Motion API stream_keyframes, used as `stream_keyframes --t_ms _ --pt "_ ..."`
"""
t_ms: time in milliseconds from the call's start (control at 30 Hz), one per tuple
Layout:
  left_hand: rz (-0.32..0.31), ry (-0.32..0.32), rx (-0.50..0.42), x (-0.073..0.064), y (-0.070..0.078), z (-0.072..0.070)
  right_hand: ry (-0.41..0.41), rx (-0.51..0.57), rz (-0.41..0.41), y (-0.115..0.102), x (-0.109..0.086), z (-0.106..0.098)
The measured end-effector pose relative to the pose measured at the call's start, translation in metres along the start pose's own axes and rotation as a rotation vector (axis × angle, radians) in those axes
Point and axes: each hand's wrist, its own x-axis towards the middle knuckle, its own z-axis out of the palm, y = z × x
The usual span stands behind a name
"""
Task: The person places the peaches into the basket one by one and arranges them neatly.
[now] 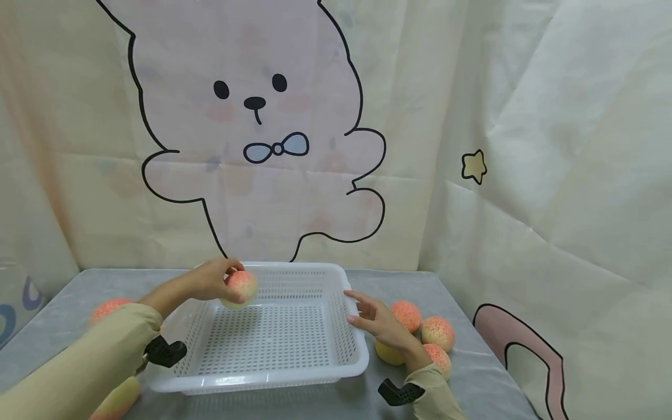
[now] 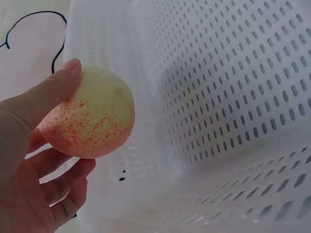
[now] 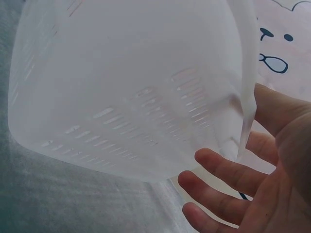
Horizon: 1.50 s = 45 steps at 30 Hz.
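My left hand (image 1: 212,280) holds a peach (image 1: 242,287), yellow with red speckles, over the left part of a white plastic basket (image 1: 252,379). In the left wrist view the thumb lies along one side of the peach (image 2: 97,116) and the fingers curve under it. My right hand (image 1: 380,321) grips the basket's right rim. Seen from the right wrist, its thumb passes over the rim (image 3: 248,111) while the other fingers stay along the outside wall (image 3: 121,87). The perforated floor of the basket shows bare in the head view.
Several peaches (image 1: 437,333) lie on the grey cloth-covered table (image 1: 472,373) to the basket's right, partly behind the right forearm. Left of the basket are a red-topped peach (image 1: 108,309) and a yellowish one (image 1: 118,401). A curtain with a cartoon bear (image 1: 252,192) hangs behind.
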Motion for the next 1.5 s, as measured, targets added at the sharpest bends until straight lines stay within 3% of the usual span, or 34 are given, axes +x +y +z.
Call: stream_keyframes --t_ms 233,700,933,1200,1500 --pt "-0.073 -0.053 0.080 -0.004 -0.006 0.004 -0.011 -0.001 -0.004 0.001 0.001 0.004" --pt "-0.110 -0.107 0.274 -0.003 -0.008 0.023 -0.024 0.009 -0.030 0.001 -0.002 0.004" --pt "-0.122 -0.092 0.302 -0.002 -0.008 0.027 -0.025 0.007 -0.034 0.001 -0.002 0.004" --pt "-0.129 -0.130 0.345 -0.001 -0.003 0.020 -0.038 0.024 -0.052 0.000 0.001 0.001" --pt "-0.100 -0.093 0.262 -0.008 0.002 0.013 -0.037 0.003 -0.061 -0.001 0.000 0.001"
